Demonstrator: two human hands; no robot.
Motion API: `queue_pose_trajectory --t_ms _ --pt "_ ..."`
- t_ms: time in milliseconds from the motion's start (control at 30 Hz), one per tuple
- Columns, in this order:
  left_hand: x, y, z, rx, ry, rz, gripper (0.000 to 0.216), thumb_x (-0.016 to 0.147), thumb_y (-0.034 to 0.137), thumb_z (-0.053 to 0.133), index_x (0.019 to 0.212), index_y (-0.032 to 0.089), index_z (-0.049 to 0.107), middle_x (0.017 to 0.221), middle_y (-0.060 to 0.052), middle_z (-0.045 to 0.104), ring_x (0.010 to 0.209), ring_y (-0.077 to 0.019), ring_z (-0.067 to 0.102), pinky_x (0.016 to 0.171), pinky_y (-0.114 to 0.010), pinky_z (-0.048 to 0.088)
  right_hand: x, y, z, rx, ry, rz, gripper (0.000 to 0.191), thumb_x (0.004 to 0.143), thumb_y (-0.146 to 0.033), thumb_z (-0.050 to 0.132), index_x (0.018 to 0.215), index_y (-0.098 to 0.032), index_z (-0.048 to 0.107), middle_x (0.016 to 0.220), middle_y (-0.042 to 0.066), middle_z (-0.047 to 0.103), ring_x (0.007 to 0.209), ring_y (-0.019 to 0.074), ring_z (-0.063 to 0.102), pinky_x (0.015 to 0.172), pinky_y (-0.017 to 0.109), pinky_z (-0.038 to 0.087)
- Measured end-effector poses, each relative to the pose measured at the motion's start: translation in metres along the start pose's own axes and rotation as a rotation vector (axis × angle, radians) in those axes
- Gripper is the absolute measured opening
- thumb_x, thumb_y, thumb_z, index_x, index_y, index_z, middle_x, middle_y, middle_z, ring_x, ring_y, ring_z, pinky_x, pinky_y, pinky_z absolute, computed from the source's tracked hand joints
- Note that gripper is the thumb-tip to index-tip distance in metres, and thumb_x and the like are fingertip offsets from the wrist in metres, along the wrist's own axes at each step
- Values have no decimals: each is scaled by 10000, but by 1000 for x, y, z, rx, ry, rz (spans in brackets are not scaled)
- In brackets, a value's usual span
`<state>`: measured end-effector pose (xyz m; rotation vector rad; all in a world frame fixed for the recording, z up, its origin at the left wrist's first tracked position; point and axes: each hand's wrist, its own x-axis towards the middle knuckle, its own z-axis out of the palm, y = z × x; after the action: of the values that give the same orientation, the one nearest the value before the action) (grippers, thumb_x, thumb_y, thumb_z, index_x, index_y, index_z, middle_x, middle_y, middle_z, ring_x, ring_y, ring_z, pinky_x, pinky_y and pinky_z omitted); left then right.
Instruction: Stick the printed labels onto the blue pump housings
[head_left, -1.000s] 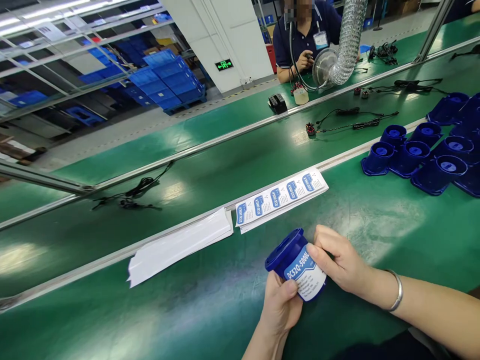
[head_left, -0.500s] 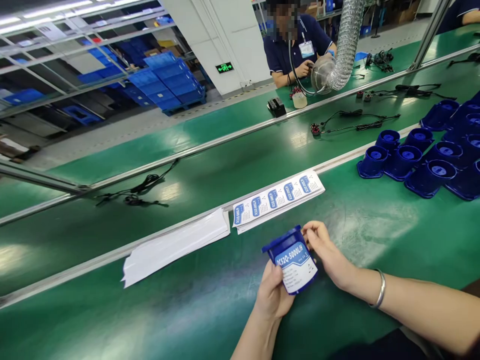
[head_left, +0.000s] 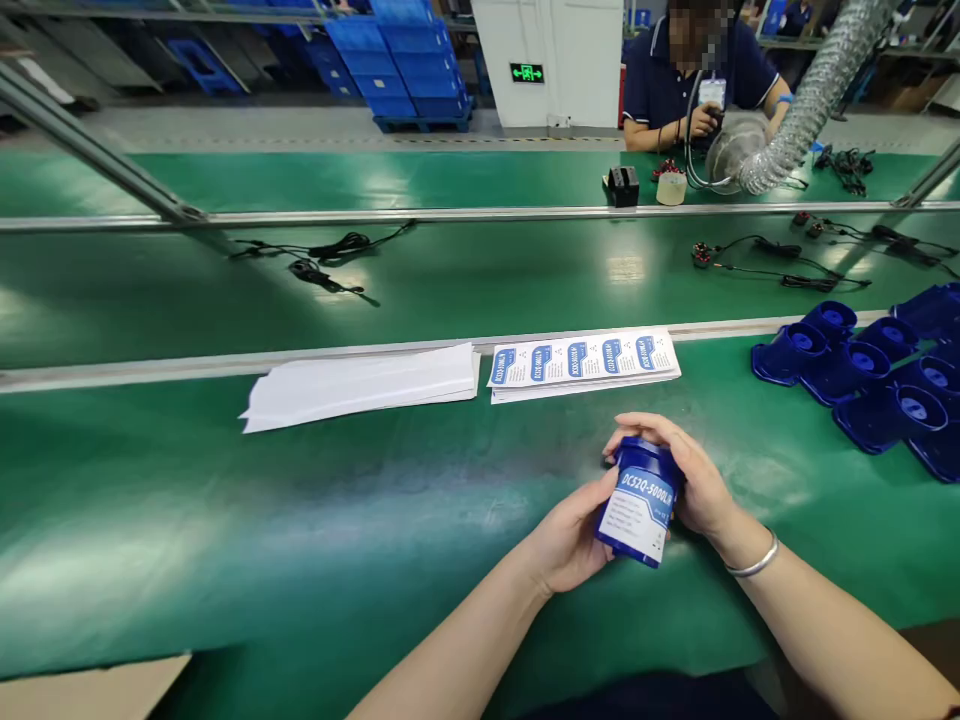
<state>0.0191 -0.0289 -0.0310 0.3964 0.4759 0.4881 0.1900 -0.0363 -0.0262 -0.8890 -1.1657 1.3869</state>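
Between my two hands, above the green bench, is a blue plastic housing (head_left: 637, 505) with a blue and white label reading "DC52Q-5000L/H" on its side. My left hand (head_left: 574, 540) grips it from the left, thumb along its edge. On the other side, my right hand (head_left: 694, 475) wraps round its upper right, fingers over the top rim. Both hands are closed on it. Beyond the hands lies a stack of label sheets (head_left: 585, 362) printed in the same blue and white. White backing paper (head_left: 367, 388) lies to its left.
Several blue housings (head_left: 855, 370) stand on the right of the bench. Behind a metal rail lie black cables (head_left: 330, 255) and wired parts (head_left: 780, 262). A co-worker (head_left: 697, 90) sits across, by a silver duct (head_left: 817, 100). A cardboard edge (head_left: 97, 690) shows at lower left.
My view has levelled and swung left. The housing has turned more upright in my left hand, and my right hand has closed round its right side and top.
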Motion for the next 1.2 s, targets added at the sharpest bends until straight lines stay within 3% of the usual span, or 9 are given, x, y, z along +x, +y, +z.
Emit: queue_pose_trajectory --t_ms 167,300,467,633,833,1000,1200 --pt "5 7 5 23 43 74 449 952 494 582 1182 119 676 1010 -165 739 816 -250 719 675 -318 535 2 6 -7 -175 172 -82 409 1005 -522 430 1232 -247 631 1134 77 649 1055 246 613 943 404 493" --pt "6 10 6 121 114 106 433 936 489 610 1078 95 721 974 -171 737 865 -264 708 721 -329 539 -1 7 -7 -343 215 -134 391 1012 -503 441 1234 -243 632 1168 86 632 1096 256 593 996 430 447" --pt "4 7 3 209 175 158 371 913 455 668 1111 150 739 1081 -130 734 980 -230 672 834 -310 523 -1 12 -5 -266 320 -46 434 1013 -513 434 1361 -257 474 1084 79 654 1018 249 645 911 433 521" --pt "4 6 3 308 253 233 335 888 429 701 1141 216 752 1117 -105 732 1013 -238 665 831 -310 526 0 14 -7 -291 345 37 529 1013 -521 428 1466 -278 307 1046 78 686 995 259 676 911 464 546" --pt "0 6 8 395 278 239 395 867 453 713 1187 223 735 1133 -103 725 1038 -263 650 860 -340 525 -1 8 -4 -298 409 50 583 990 -510 505 1486 -275 306 1054 70 702 1012 255 675 972 480 504" --pt "-4 7 11 676 281 362 458 829 309 760 1275 228 691 1208 -100 710 1091 -289 644 899 -328 510 -1 2 1 -331 443 70 607 978 -485 538 1492 -261 304 1032 64 714 1021 247 669 954 454 506" --pt "-5 10 7 770 230 321 588 813 267 762 1379 226 606 1291 -126 666 1087 -305 648 860 -348 537 -1 0 3 -338 456 55 611 977 -452 544 1496 -241 302 1055 73 717 1074 245 670 955 430 517"
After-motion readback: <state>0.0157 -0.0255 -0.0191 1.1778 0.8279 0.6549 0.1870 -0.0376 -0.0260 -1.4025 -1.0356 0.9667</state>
